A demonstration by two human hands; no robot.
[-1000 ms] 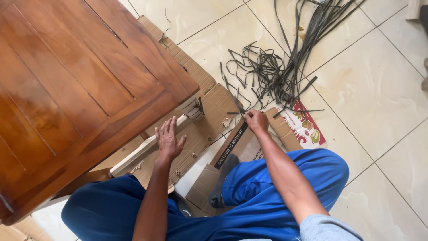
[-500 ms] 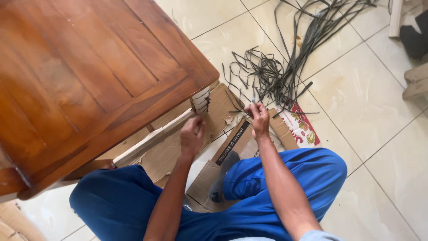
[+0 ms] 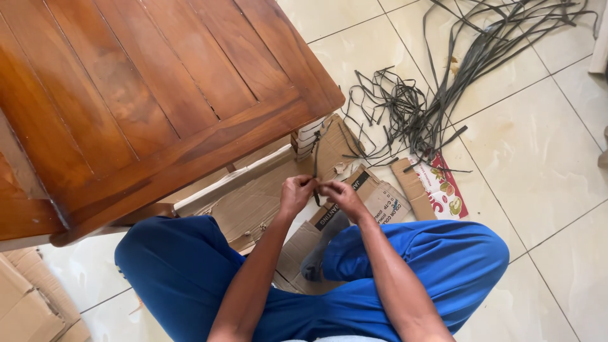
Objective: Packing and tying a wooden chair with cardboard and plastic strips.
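Wooden tabletop filled the left of the view. Since a second before, the left hand had left the flattened cardboard and met the right hand; judged as a shift from steadying to two-handed work on the strip. Both sets of fingers pinched one dark strip between them, running up toward the wrapped table leg. Strip looked thin, flat, flexible. Loose strip pile lay right, on the floor tiles.
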